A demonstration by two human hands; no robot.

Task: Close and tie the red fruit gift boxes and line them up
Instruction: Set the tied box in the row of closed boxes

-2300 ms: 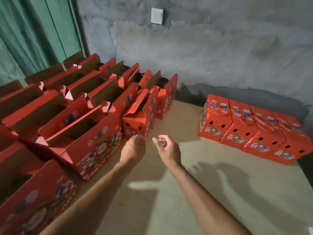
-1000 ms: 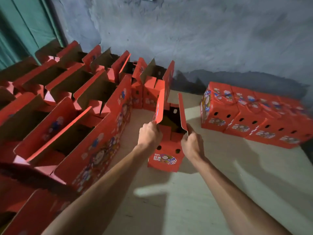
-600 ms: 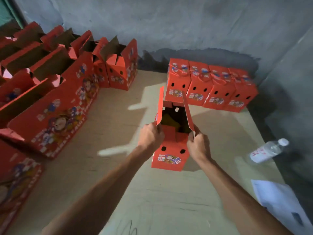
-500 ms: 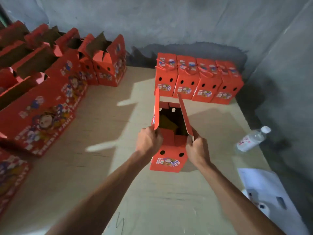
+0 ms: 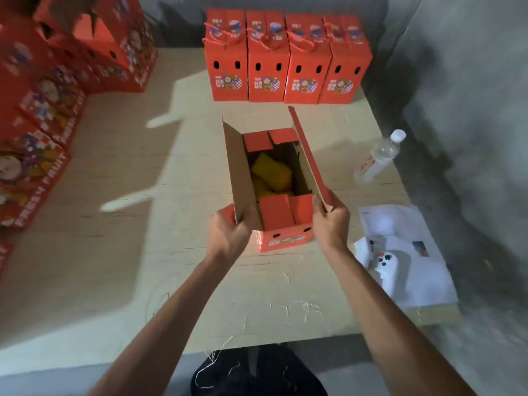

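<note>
Red gift box stands open at the centre of the frame on the worktop, directly in front of the person, with both long lid flaps upright. The left hand pinches the near corner of the left flap, and the right hand has its grip closed on the near corner of the right flap. Holding the flaps apart like this seems meant to keep the top clear so the small end tabs can go in first before the long flaps fold over. Inside, yellow fruit shows (how many pieces I cannot tell).

Four finished boxes stand in a tight row at the top centre of the frame, touching side by side, each with its cord handle tied on top; that looks like the line this box should join. More open boxes crowd the upper left, too cut off by the frame's edge to count.

At the right edge of the frame lie one water bottle, on its side, and one white sheet of paper.
</note>
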